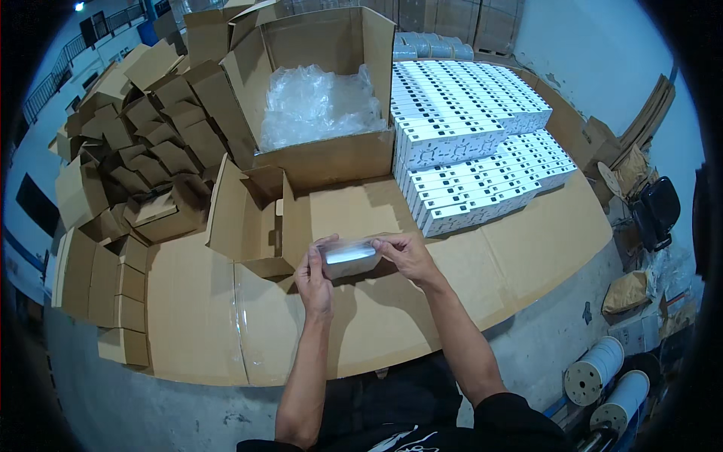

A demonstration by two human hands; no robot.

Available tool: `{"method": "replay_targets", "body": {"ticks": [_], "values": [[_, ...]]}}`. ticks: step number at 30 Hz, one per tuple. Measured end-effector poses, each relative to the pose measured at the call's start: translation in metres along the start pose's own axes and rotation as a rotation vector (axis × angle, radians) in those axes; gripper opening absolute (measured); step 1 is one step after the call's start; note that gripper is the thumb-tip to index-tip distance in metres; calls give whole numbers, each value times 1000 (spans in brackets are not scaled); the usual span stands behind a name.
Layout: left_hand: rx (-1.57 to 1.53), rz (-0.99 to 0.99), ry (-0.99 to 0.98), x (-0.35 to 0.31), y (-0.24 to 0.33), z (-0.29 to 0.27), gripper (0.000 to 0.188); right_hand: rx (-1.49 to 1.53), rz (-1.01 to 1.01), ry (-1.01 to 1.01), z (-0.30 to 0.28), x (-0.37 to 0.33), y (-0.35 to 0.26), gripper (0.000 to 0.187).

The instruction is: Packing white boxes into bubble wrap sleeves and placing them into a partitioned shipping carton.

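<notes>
Between my two hands I hold a small white box that looks wrapped in clear plastic, with light glaring off its top. My left hand is closed on its left end, the thumb along the near side. At the right end, the fingers of my right hand pinch the upper corner. Just beyond my left hand stands an open brown carton, its flaps raised and a cardboard piece visible inside. The box is held above the cardboard-covered table.
A large open carton holds clear plastic bags. To its right are stacked rows of white printed boxes. Many open brown cartons crowd the left side. Cable spools stand on the floor at the lower right.
</notes>
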State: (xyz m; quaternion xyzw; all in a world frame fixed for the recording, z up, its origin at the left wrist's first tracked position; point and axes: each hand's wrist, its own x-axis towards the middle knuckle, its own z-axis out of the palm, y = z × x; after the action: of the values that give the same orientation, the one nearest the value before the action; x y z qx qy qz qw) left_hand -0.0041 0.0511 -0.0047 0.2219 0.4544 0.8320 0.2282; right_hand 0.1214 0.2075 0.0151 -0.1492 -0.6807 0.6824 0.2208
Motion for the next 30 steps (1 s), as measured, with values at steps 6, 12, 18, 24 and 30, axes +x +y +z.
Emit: {"method": "replay_targets", "body": {"ticks": [6,12,18,24,30], "values": [[-120,-25,29,0,-2,4,32,15,-45,-4,5,2,-1,28],[204,-129,-117,4,4,-13,33,40,105,-26,12,-6,-16,30],[329,-184,-169,4,22,-16,16,-77,-86,-103,3,-4,-11,20],[495,-113,-169,0,29,-17,9,-29,-57,-126,4,-5,-19,6],[313,-120,36,1,10,-2,13,85,-70,-53,7,2,8,11]]}}
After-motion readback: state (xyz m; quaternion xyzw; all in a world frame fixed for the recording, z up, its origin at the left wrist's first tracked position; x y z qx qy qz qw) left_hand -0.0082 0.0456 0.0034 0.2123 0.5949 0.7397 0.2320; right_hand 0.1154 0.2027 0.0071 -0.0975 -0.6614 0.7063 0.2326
